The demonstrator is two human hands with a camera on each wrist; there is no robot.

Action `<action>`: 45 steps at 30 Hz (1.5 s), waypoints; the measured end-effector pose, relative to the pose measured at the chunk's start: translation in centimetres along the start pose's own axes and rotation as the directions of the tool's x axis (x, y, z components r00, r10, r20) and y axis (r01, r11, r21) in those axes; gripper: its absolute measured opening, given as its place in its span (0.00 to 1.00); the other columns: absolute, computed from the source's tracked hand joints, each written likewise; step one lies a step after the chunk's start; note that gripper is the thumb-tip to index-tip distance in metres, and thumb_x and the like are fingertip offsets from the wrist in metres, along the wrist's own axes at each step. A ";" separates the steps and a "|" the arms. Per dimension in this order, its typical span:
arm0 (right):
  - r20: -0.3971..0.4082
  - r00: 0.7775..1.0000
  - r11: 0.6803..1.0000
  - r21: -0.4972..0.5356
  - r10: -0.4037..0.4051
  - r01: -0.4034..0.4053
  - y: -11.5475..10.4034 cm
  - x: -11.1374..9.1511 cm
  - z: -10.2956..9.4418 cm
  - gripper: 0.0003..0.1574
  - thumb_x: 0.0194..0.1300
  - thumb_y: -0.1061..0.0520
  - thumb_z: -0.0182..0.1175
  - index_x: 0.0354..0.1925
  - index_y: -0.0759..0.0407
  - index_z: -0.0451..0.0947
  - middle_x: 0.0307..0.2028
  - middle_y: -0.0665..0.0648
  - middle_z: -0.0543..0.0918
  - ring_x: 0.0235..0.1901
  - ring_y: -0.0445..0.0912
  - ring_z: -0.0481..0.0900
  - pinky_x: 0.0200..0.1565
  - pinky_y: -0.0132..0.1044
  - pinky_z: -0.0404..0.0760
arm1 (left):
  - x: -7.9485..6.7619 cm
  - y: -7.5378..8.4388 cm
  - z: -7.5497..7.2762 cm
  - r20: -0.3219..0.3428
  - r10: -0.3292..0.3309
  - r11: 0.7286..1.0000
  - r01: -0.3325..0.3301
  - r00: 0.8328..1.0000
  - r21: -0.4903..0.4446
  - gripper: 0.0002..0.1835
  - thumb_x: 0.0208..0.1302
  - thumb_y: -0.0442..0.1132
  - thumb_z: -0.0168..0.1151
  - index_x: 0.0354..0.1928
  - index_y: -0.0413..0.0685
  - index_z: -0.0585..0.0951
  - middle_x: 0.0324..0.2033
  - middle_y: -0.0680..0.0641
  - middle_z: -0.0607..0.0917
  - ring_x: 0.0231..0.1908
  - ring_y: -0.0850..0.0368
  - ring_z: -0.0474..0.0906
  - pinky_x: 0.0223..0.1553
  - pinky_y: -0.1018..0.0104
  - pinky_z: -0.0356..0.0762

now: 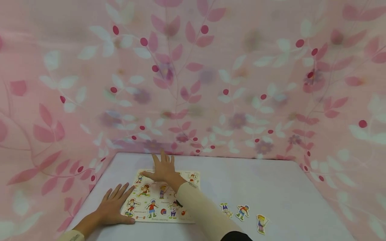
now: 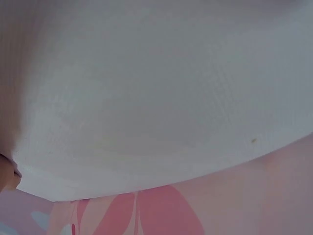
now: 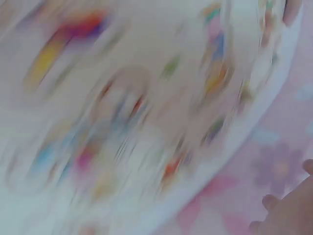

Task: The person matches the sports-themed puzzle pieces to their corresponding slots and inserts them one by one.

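Observation:
A flat wooden puzzle board (image 1: 141, 201) printed with small sports figures lies on the table's left half. My left hand (image 1: 113, 206) rests beside its left edge, fingers spread and straight, thumb along the near corner. Only a fingertip (image 2: 9, 176) of it shows in the left wrist view. Over the board's far part stretches my right hand (image 1: 164, 170), fingers spread apart and pointing away from me, holding nothing. In the right wrist view its fingers (image 3: 288, 205) show at the lower right, and the board's pictures are blurred. My right forearm hides the board's right part.
Three loose figure pieces lie right of the board: an upside-down one (image 1: 225, 210), one in a red top (image 1: 242, 213) and one with a yellow hat (image 1: 261, 224). A pink leaf-patterned curtain (image 1: 241, 110) closes off the white table's (image 1: 280, 187) back and sides.

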State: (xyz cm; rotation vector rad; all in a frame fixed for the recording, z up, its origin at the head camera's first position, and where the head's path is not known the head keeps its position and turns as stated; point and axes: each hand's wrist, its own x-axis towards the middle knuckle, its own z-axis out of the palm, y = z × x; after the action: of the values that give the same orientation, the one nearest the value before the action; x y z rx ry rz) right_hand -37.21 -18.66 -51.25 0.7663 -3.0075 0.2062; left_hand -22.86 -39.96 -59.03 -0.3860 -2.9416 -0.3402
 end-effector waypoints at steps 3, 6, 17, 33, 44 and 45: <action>-0.028 0.999 0.999 0.040 -0.029 0.031 2.9 -1.1 -1.5 0.61 0.58 0.15 0.46 0.79 0.35 0.38 0.80 0.58 0.37 0.78 0.56 0.48 0.75 0.60 0.44 | 0.0 -0.3 -0.7 -0.004 0.001 1.000 -0.001 1.000 0.002 0.66 0.34 0.82 0.65 0.74 0.51 0.62 0.74 0.36 0.60 0.71 0.30 0.52 0.66 0.28 0.45; -0.056 0.998 0.995 0.088 -0.032 0.037 6.9 -2.8 -2.5 0.62 0.59 0.18 0.49 0.79 0.39 0.37 0.79 0.61 0.33 0.77 0.60 0.47 0.74 0.62 0.42 | 0.1 -0.5 -0.9 -0.029 0.018 1.000 -0.017 0.999 0.004 0.66 0.34 0.80 0.67 0.74 0.50 0.62 0.73 0.35 0.61 0.70 0.30 0.53 0.65 0.29 0.46; -0.174 0.983 0.998 0.013 0.056 -0.055 25.0 -11.3 -3.9 0.61 0.60 0.24 0.55 0.79 0.45 0.41 0.78 0.67 0.34 0.74 0.69 0.51 0.71 0.70 0.44 | 0.0 0.0 0.2 0.000 0.026 1.000 -0.026 1.000 -0.016 0.67 0.35 0.79 0.67 0.77 0.56 0.54 0.73 0.35 0.58 0.70 0.29 0.51 0.64 0.27 0.44; -0.104 0.980 0.985 -0.007 -0.171 0.171 28.5 -20.3 -3.6 0.49 0.62 0.38 0.66 0.74 0.49 0.60 0.76 0.69 0.51 0.66 0.63 0.68 0.65 0.67 0.63 | 0.0 -0.5 0.5 0.007 0.039 0.998 -0.039 0.999 -0.045 0.68 0.38 0.78 0.67 0.78 0.55 0.50 0.74 0.34 0.56 0.72 0.29 0.47 0.65 0.25 0.38; 0.009 0.862 0.798 0.383 -0.508 0.466 25.4 -21.8 -2.4 0.09 0.60 0.66 0.67 0.39 0.55 0.88 0.37 0.51 0.83 0.38 0.35 0.79 0.41 0.23 0.79 | 0.0 -0.1 0.1 -0.008 0.041 0.999 -0.041 0.999 -0.034 0.68 0.38 0.78 0.68 0.78 0.55 0.51 0.74 0.35 0.57 0.72 0.30 0.48 0.65 0.26 0.41; 0.010 0.865 0.801 0.383 -0.502 0.461 25.3 -21.8 -2.3 0.09 0.60 0.66 0.68 0.38 0.55 0.88 0.36 0.51 0.83 0.37 0.35 0.79 0.40 0.22 0.79 | -0.1 -0.1 0.1 -0.007 0.041 0.999 -0.041 0.999 -0.030 0.68 0.38 0.78 0.68 0.78 0.55 0.52 0.74 0.35 0.57 0.72 0.30 0.49 0.65 0.26 0.42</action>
State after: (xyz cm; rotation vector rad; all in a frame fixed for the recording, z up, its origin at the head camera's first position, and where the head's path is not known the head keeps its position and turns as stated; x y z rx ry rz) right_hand -30.17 14.00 -53.41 1.5958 -2.7655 0.7423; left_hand -22.85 -40.02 -59.18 -0.4482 -2.9205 -0.3802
